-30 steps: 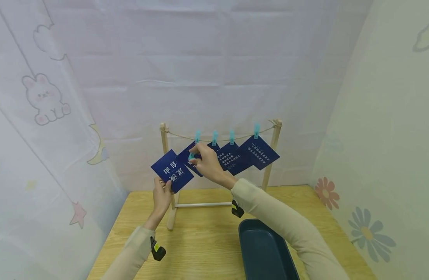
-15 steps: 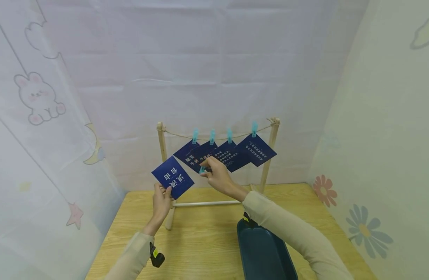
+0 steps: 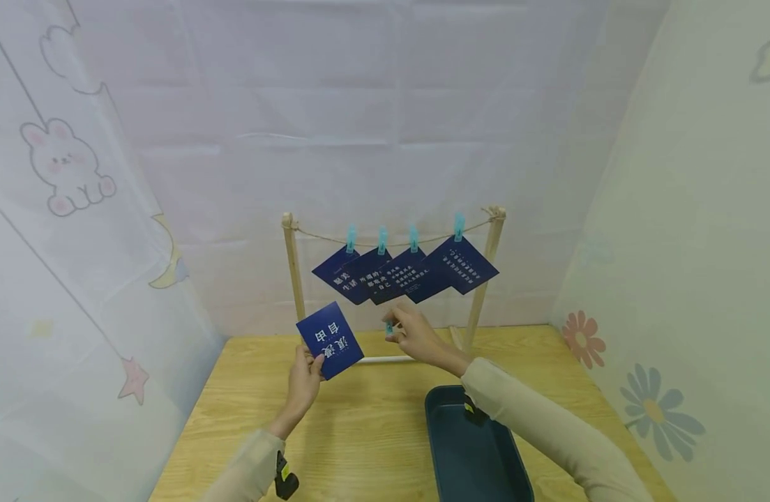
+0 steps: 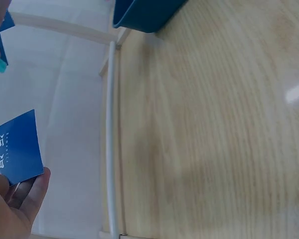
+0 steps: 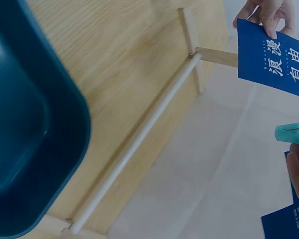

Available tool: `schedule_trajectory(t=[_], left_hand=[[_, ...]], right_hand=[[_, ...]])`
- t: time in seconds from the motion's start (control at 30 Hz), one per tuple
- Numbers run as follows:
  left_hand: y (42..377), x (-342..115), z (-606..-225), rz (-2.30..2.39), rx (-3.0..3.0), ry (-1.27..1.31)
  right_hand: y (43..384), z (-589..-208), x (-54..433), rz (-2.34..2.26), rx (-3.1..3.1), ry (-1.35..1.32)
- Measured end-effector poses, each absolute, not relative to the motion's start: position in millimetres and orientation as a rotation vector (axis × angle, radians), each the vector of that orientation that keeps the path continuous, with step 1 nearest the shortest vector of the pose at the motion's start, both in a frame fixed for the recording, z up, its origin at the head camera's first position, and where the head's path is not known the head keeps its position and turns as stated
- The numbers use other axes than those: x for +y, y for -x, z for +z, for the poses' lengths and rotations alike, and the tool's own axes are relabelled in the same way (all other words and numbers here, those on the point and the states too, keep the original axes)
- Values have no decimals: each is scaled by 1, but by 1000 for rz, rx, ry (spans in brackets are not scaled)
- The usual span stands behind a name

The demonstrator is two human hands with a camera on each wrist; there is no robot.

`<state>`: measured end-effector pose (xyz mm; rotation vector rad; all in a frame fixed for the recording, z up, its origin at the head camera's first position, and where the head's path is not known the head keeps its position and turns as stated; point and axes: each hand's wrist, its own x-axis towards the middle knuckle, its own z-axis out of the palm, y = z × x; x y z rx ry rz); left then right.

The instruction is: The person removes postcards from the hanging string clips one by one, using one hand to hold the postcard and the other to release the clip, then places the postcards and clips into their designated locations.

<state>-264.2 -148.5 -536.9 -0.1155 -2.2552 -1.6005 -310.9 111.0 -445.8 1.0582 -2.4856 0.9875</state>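
Note:
In the head view my left hand (image 3: 304,382) pinches a blue card (image 3: 330,341) with white characters by its lower left corner, in front of the rack and below its line. The same card (image 5: 271,59) faces me in the right wrist view. To its right, my right hand (image 3: 419,337) holds a small turquoise clothespin (image 5: 291,133) between thumb and fingers, apart from the card. Behind and above hang several dark blue cards (image 3: 463,265), overlapping, each pinned by a corner with a turquoise clothespin (image 3: 459,227) on the twine (image 3: 322,242).
The wooden rack (image 3: 293,265) has a post at each side and a white bar (image 3: 379,360) low down. A dark teal tray (image 3: 430,425) lies on the wooden table (image 3: 360,432) at the right, partly under my right forearm. A pale cloth (image 3: 385,139) backs the table.
Both hands have come down and away from the line: the left brings its card lower and rightward, the right its clothespin lower and rightward. The hanging cards are less covered now.

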Motion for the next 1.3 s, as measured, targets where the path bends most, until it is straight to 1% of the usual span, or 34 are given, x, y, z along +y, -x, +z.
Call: schedule_trajectory(t=[0.27, 0.57, 0.87, 1.07, 1.3], left_hand=[[255, -146, -555, -1592, -2304, 175], [244, -152, -572, -1545, -2362, 209], [232, -157, -584, -1731, -2506, 200], [222, -162, -592, -1715, -2589, 256], [214, -164, -602, -1679, -2638, 272]], right_hand=[[305, -469, 137, 968, -2628, -1105], [297, -489, 160, 836, -2723, -1168], [289, -509, 190, 779, -2817, -1232], [288, -526, 202, 624, -2851, -1268], [282, -537, 211, 553, -2885, -1358]])
